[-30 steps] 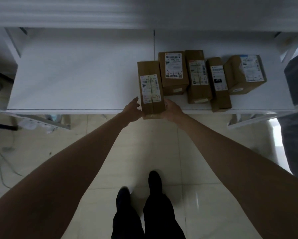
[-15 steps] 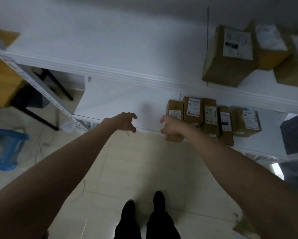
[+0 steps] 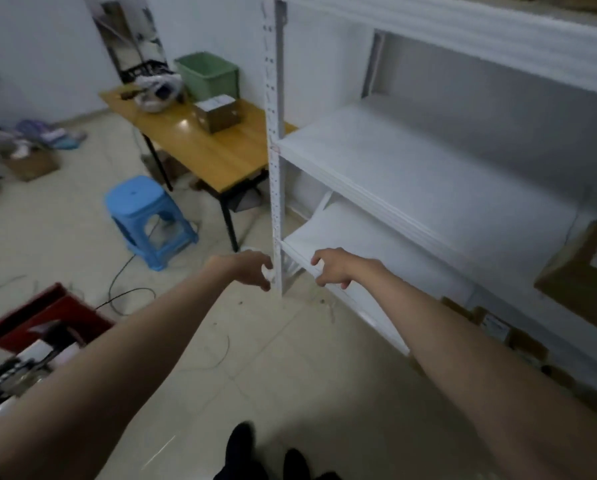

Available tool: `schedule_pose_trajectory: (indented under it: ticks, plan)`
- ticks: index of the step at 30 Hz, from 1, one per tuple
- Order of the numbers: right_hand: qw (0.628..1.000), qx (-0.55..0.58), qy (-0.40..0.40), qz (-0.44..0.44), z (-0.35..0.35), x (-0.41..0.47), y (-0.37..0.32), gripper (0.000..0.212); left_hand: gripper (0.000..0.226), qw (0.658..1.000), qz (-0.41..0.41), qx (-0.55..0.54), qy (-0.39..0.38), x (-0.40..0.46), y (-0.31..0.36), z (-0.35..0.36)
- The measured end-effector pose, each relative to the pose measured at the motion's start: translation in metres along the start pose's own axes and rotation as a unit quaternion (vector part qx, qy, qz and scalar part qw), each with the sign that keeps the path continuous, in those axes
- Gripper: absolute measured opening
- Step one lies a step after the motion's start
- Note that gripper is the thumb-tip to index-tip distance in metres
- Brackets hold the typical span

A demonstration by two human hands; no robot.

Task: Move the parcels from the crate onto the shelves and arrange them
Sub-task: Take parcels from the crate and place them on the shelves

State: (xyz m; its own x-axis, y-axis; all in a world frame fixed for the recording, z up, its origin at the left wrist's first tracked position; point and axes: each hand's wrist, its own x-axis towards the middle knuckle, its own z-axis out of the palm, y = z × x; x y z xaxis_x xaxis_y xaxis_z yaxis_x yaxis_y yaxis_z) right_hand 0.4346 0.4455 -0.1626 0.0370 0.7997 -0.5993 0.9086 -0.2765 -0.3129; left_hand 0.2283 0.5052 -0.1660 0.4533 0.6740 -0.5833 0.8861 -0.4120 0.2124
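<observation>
Head view. Both arms extend forward, bare to above the elbow. The left hand [image 3: 252,270] hangs palm down with its fingers loosely curled, its grip released and holding nothing. The right hand [image 3: 333,268] sits just beside it on the far side of the shelf post [image 3: 275,161], fingers also loosely curled over the front edge of the lower shelf [image 3: 356,244]; whether they touch the edge cannot be told. Its grip is released as well.

Behind the left grip and low in the frame, the red crate [image 3: 44,320] stands on the floor with parcels inside, blurred. Well to the right of the right grip, one brown parcel [image 3: 581,282] rests on the middle shelf [image 3: 411,174], and a row of small parcels [image 3: 498,327] shows on the lower shelf behind the right forearm.

Beyond both grips stand a blue stool [image 3: 148,220] and a wooden counter [image 3: 200,147] bearing a green bin [image 3: 209,76] and a small box [image 3: 217,114].

Against the frame half a second ago: the view has swung left, so the parcel row that lay ahead of the right hand is now off to the right. The right hand has left that row, and the crate has come into sight.
</observation>
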Motion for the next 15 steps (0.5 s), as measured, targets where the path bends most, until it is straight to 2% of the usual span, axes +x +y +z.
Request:
schedule_pose_trajectory:
  ticks: [5, 11, 15]
  plan:
    - [0.992, -0.074, -0.018, -0.105, 0.017, 0.016, -0.108, 0.055, 0.063, 0.991, -0.099, -0.073, 0.049, -0.063, -0.096, 0.013]
    - [0.966, -0.154, -0.069, -0.196, 0.072, 0.034, -0.239, 0.058, 0.063, 0.965, -0.211, -0.147, 0.06, -0.146, -0.206, 0.063]
    - [0.939, -0.213, -0.096, -0.251, 0.12, 0.036, -0.325, 0.054, 0.049, 0.945, -0.263, -0.186, 0.053, -0.204, -0.269, 0.1]
